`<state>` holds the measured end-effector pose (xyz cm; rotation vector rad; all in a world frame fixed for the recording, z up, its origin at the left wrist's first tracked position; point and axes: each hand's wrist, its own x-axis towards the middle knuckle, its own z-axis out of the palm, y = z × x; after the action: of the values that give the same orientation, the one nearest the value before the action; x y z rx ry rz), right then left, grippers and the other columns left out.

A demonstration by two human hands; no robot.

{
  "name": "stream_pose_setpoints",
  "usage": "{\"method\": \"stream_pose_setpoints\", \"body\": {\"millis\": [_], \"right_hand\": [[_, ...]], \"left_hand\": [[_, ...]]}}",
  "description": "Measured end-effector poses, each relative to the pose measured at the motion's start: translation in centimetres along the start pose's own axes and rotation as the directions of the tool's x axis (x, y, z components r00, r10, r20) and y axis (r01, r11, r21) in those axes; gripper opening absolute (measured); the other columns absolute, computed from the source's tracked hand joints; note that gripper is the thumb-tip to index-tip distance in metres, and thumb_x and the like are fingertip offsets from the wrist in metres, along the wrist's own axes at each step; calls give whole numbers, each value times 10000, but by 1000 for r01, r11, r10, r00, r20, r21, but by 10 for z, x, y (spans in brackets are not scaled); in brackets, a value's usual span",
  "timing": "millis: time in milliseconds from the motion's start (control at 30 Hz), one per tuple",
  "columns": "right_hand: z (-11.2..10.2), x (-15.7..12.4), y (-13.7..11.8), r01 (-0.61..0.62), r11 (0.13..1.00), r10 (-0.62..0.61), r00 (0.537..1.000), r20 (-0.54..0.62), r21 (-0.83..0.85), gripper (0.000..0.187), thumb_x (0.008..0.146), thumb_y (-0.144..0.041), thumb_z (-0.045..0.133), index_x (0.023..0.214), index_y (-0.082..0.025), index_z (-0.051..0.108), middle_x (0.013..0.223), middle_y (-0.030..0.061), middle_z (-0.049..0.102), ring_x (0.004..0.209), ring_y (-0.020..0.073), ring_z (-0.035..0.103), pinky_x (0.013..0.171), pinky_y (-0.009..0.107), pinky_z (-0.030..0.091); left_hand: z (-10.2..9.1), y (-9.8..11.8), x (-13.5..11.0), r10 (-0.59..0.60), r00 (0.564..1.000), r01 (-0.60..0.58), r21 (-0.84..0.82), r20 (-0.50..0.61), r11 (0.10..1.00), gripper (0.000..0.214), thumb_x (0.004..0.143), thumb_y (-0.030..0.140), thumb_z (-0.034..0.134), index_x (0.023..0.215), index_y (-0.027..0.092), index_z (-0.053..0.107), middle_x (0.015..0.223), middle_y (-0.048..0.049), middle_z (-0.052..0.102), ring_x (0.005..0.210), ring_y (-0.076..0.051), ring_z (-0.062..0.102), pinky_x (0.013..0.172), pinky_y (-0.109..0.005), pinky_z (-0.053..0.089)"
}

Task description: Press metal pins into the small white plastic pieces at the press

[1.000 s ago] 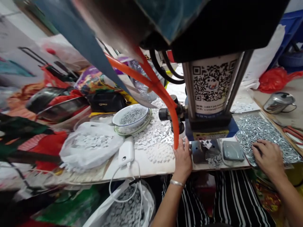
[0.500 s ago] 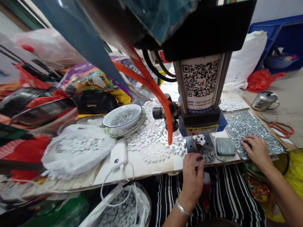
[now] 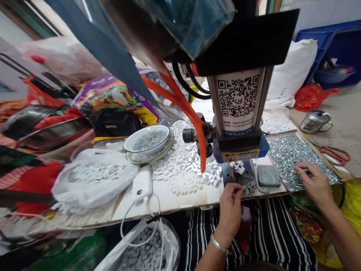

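Note:
A press machine with a QR-code label [image 3: 239, 98] stands on the white table [image 3: 180, 199], its metal base plate [image 3: 238, 175] in front with a few white pieces on it. My left hand [image 3: 230, 210] is at the front edge of that plate, fingers curled in a pinch; what they hold is too small to make out. My right hand [image 3: 316, 184] lies on the tray of small metal screws [image 3: 293, 154] at the right, fingers bent down into the screws. A heap of small white plastic pieces [image 3: 186, 165] lies left of the press.
A bowl of screws [image 3: 149, 140], a white bag of pieces [image 3: 93, 177] and a white power bank with cable [image 3: 142, 184] sit to the left. A grey pad [image 3: 267, 175] lies beside the plate. Orange hoses [image 3: 194, 120] hang down. Scissors [image 3: 335, 153] and a steel pot [image 3: 315, 121] are far right.
My left hand moved from the white heap to the front of the base plate and curled into a pinch. My right hand stayed on the screw tray, shifting slightly.

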<state>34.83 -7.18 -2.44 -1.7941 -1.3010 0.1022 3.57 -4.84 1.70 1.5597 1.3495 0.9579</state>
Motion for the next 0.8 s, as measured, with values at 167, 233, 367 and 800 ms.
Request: {"method": "stream_pose_setpoints", "body": {"millis": [167,233,367,800], "right_hand": [[5,-17,-53,-113,968,76,983,169,225,285,935,-485,582,932,-219,685,912,41,705,865,210,650,802,321,511],[12,-27,-76,-78,953,3,968,249,294,268,946,-459,583,901,-216,686,891,41,704,861,208,648,785,313,519],[21,-43,-111,-27,924,-107,940,324,382,248,974,-415,562,906,-217,693,918,62,716,888,215,655,797,326,532],[29,-56,-132,-30,908,-157,900,406,417,264,1003,-396,517,894,-215,676,875,59,701,829,193,642,761,302,531]], "left_hand": [[2,0,-3,9,1000,-10,-5,-12,1000,112,914,207,536,895,196,646,853,-26,652,808,-192,600,756,-310,472],[3,1,-4,32,999,-32,17,-13,999,90,888,182,555,888,197,644,871,-28,648,817,-191,601,757,-308,474],[2,2,-4,51,999,-51,35,2,998,81,871,159,567,871,198,638,877,-30,641,825,-194,605,758,-308,480],[13,2,-16,305,952,-288,278,-21,916,139,950,133,513,876,214,600,903,-52,617,856,-216,592,772,-346,492]]}}
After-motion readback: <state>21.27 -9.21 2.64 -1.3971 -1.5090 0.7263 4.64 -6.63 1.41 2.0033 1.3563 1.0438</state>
